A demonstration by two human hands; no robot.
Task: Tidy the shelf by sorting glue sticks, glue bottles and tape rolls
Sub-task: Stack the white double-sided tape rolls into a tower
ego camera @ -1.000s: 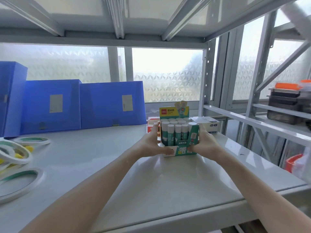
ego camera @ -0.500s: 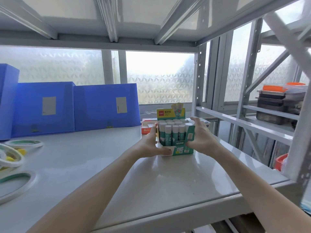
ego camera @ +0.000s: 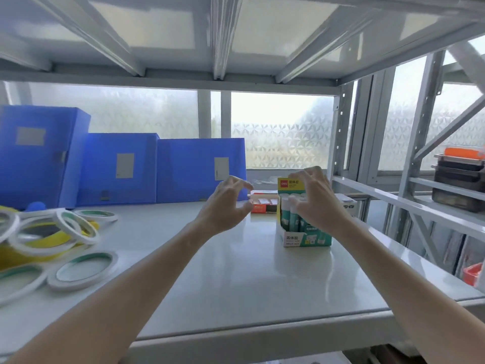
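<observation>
A green and white display box of glue sticks [ego camera: 301, 232] stands upright on the grey shelf [ego camera: 236, 279], right of centre. My right hand [ego camera: 317, 200] hovers in front of the box's top with fingers spread and holds nothing. My left hand [ego camera: 227, 203] is raised to the left of the box, fingers curled and apart, empty. A heap of tape rolls [ego camera: 52, 232], white, green and yellow, lies at the shelf's left side.
Three blue file boxes [ego camera: 120, 169] line the back left of the shelf. A red and white box [ego camera: 262, 203] and a white box [ego camera: 346, 203] sit behind the glue sticks. A neighbouring rack at the right carries dark trays [ego camera: 459, 179].
Both hands have let go of the glue stick box and lifted away from it. The box now stands on the shelf to the right. The view has turned left, showing more tape rolls.
</observation>
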